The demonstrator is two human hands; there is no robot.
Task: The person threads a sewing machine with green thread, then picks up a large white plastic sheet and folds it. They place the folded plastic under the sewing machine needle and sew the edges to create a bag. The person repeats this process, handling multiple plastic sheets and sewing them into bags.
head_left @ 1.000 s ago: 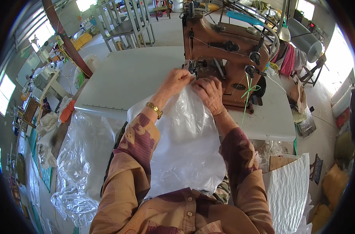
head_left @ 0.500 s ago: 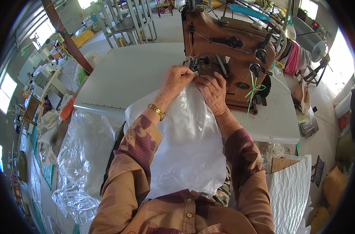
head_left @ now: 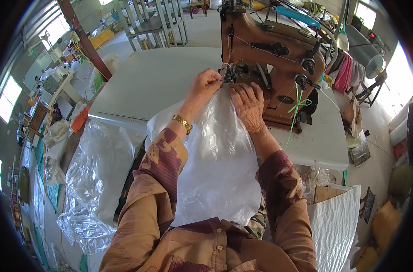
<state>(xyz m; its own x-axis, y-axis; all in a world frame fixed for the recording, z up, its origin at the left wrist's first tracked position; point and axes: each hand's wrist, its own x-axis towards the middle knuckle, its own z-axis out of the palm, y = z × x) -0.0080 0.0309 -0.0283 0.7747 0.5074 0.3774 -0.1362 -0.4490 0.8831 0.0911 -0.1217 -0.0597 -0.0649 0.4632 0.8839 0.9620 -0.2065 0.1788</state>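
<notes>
A long piece of clear, whitish plastic film [head_left: 218, 167] runs from my lap up to the brown sewing machine [head_left: 279, 54], narrowing toward its needle area. My left hand [head_left: 204, 88], with a gold watch [head_left: 184, 123] at the wrist, pinches the film's top end just left of the presser foot [head_left: 228, 76]. Close beside it, my right hand [head_left: 248, 106] grips the film's upper right edge, its fingers bent over it against the machine's base. The right thumb is partly hidden. White thread [head_left: 243, 41] runs across the machine's arm.
The pale grey table [head_left: 156, 81] has a ruler strip along its front left edge. More crumpled clear film [head_left: 97, 177] hangs at the left. Green string [head_left: 299, 106] is tied on the machine. A white sheet-covered board [head_left: 336, 222] stands at the lower right; a grey chair [head_left: 154, 27] stands behind.
My hands have drawn slightly apart at the film's top end; the right fingers now lie further over the edge. The view has shifted a little, with the machine further right.
</notes>
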